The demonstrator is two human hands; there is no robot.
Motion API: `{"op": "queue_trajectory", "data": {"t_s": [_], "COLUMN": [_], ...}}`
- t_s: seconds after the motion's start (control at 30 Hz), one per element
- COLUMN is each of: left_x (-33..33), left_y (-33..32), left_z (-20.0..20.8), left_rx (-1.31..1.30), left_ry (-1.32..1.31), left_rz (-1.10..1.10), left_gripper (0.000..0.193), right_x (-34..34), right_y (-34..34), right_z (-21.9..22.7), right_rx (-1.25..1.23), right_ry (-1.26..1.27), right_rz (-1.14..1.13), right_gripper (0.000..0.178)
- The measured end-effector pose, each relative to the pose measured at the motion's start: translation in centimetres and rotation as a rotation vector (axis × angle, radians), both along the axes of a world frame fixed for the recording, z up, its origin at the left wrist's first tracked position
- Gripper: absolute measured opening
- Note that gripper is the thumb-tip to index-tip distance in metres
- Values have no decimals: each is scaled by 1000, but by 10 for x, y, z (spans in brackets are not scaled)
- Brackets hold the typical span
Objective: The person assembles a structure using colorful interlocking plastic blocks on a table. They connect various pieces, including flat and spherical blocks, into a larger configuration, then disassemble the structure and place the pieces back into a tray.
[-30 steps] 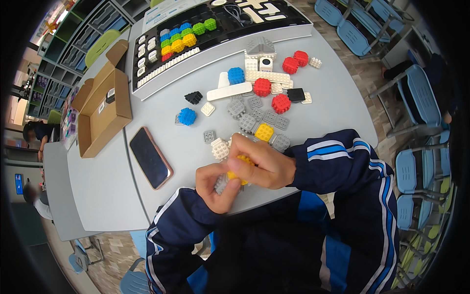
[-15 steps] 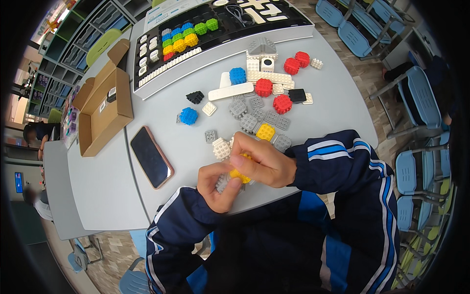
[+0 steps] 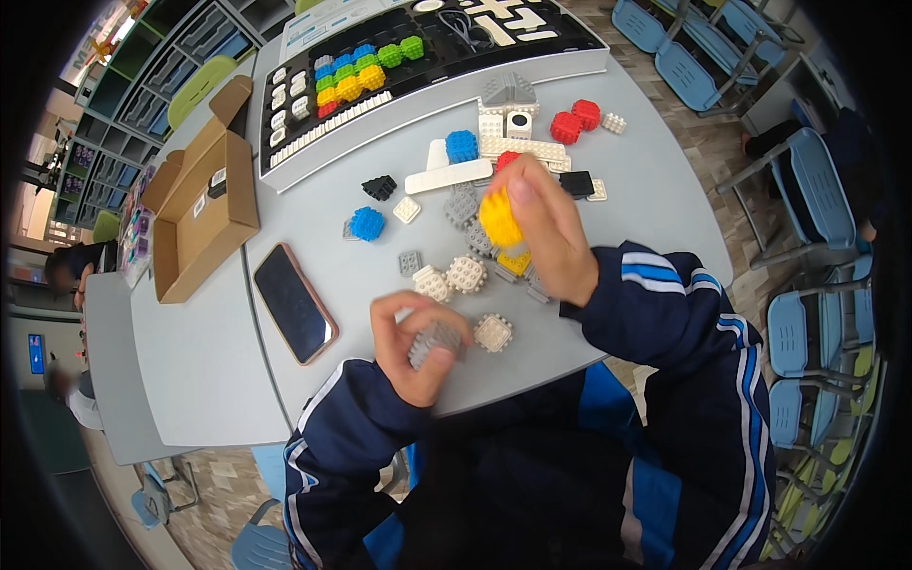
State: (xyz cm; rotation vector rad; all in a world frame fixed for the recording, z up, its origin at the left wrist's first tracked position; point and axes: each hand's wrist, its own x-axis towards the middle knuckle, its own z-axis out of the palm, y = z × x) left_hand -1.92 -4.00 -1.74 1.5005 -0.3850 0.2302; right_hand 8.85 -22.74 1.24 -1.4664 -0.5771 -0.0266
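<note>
Pinched in my left hand (image 3: 407, 344) is a grey studded block (image 3: 435, 344), low over the near part of the table. My right hand (image 3: 553, 223) grips a yellow studded block (image 3: 499, 218) and holds it up over the loose pieces. Just right of my left hand lies a pale studded block (image 3: 493, 332). Two more white studded blocks (image 3: 466, 274) rest side by side beyond it. Under my right hand another yellow block (image 3: 514, 264) sits among grey blocks (image 3: 462, 209), partly hidden. A red block (image 3: 506, 160) shows partly behind my right fingers.
A black-lined kit tray (image 3: 275, 173) with coloured blocks fills the table's far side. An open cardboard box (image 3: 204, 223) and a phone (image 3: 296, 304) lie to the left. Blue blocks (image 3: 366, 224), white beams (image 3: 448, 177) and red blocks (image 3: 566, 127) are scattered beyond my hands.
My hands have come apart. The right has lifted the yellow block away and to the right; the left keeps the grey block. White and pale blocks that my hands covered now show.
</note>
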Motion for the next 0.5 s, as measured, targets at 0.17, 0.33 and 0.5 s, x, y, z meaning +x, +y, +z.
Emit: {"op": "queue_trajectory", "data": {"t_s": [0.17,0.33,0.5], "left_x": [11,11,7], "left_y": [6,1,2], "left_z": [2,9,4], "left_rx": [-101,-179,-198], "left_ry": [88,214,161], "left_rz": [36,33,75], "left_gripper": [67,73,74], "right_x": [27,33,24], "right_y": [-4,-5,0], "right_z": [8,-21,-14], "right_rx": [-506,-673,-591], "right_ry": [29,-464,-518], "right_rz": [-198,-273,-252], "right_gripper": [32,32,24]}}
